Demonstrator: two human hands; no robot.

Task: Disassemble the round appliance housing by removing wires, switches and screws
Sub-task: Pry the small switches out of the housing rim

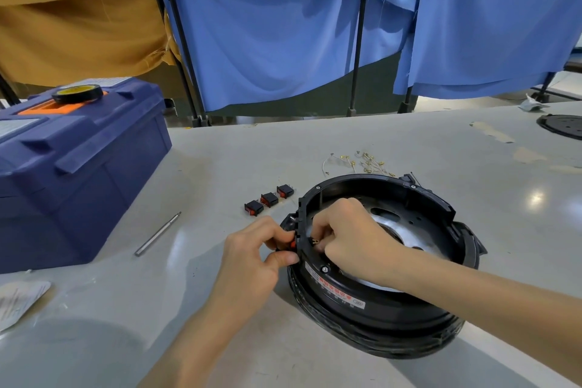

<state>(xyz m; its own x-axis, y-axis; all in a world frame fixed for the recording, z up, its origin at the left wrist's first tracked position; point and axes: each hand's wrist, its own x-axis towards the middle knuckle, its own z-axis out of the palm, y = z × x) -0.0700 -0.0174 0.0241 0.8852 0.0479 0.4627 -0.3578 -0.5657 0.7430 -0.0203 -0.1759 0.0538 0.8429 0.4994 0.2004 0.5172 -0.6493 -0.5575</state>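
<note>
The round black appliance housing [378, 309] lies on the grey table, its open side up, a metal plate [393, 230] inside. My left hand [255, 255] pinches a red rocker switch [293, 243] from outside the housing's left wall. My right hand [343, 233] reaches inside the wall, fingers curled at the back of the same switch. Three removed black and red switches [269, 200] lie in a row left of the housing. Several loose wires with brass terminals [362, 162] lie behind it. A screw [324, 268] sits on the near rim.
A blue toolbox [72, 167] stands at the left with a roll of black tape [77, 93] on its lid. A metal screwdriver bit [157, 234] lies beside it. A white packet [19, 299] sits at the left edge. Another black round part [562, 126] lies far right. Blue curtains hang behind.
</note>
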